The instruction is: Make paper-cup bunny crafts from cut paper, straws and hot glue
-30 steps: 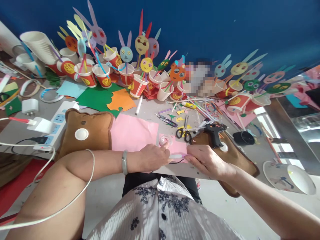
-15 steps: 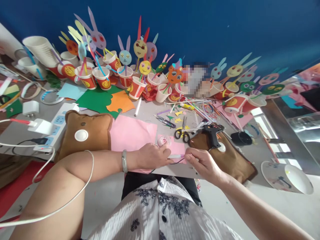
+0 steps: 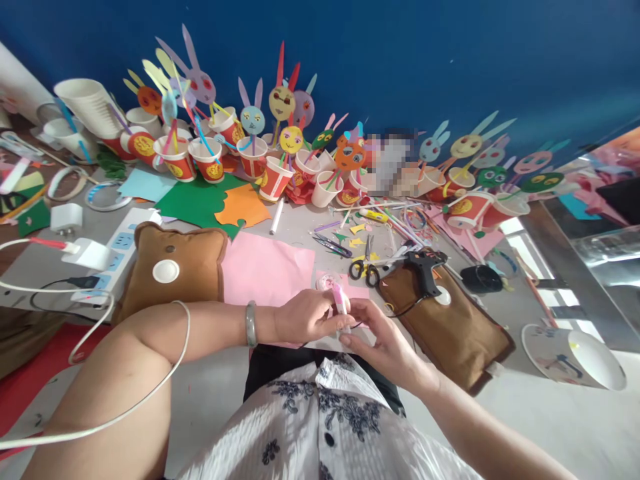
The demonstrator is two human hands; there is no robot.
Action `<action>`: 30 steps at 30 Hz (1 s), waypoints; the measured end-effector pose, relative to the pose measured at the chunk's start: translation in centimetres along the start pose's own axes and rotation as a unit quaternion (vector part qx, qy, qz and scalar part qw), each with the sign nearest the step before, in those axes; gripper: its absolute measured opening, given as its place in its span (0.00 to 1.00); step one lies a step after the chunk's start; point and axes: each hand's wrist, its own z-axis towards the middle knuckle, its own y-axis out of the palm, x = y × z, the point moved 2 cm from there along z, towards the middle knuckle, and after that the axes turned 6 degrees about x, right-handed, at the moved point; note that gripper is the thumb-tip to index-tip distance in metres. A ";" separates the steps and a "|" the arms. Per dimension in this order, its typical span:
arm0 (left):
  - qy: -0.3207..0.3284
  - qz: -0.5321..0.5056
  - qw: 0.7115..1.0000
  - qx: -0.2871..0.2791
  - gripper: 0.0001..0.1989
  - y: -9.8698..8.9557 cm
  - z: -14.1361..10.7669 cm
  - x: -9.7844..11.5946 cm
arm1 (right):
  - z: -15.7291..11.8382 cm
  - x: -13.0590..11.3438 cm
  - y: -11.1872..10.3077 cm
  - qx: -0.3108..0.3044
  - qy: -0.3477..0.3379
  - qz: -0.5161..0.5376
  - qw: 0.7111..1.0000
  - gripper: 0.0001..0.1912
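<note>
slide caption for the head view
Left hand and right hand together at a pink-ended pen, scissors and cups beyond.

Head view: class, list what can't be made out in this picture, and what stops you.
In the head view:
- Pen: part of its lower length, behind the left hand's thumb.
- Round clear thing: near side, behind the left hand and pen.
- Cup print: too small to read.
- Pixelated patch: contents blurred.
- Right forearm: cut off by the bottom edge.
</note>
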 end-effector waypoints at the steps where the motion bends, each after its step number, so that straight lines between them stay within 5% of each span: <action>1: -0.019 -0.044 0.999 0.001 0.17 -0.1 0.1 0.0 | -0.1 0.0 0.3 -0.016 0.027 0.016 0.999 0.20; 4: -0.051 -0.159 0.986 0.007 0.16 -0.1 0.5 0.0 | -0.5 0.1 -0.1 -0.042 0.071 0.028 0.996 0.15; 9: -0.056 -0.233 0.968 0.069 0.12 -0.2 1.0 -0.6 | -0.7 0.2 -3.2 -0.072 0.036 -0.053 0.995 0.13; 12: -0.056 -0.149 0.986 0.058 0.14 -0.5 1.0 -0.8 | -1.0 -0.1 -4.7 -0.084 0.025 -0.117 0.989 0.13; 16: 0.017 0.004 0.999 -0.029 0.17 -0.5 0.7 -0.5 | -1.3 -0.8 -4.9 -0.092 0.007 -0.215 0.972 0.12; 22: 0.170 0.284 0.939 -0.097 0.19 0.1 0.2 -0.3 | -1.3 -1.0 -3.6 -0.089 -0.101 -0.345 0.929 0.13; 25: 0.194 0.327 0.919 -0.107 0.19 0.7 0.1 -0.4 | -1.2 -1.2 -3.8 -0.085 -0.162 -0.382 0.906 0.14; 30: 0.174 0.300 0.927 -0.140 0.16 1.1 -0.1 0.4 | -1.1 -2.4 -4.2 -0.080 -0.224 -0.396 0.887 0.20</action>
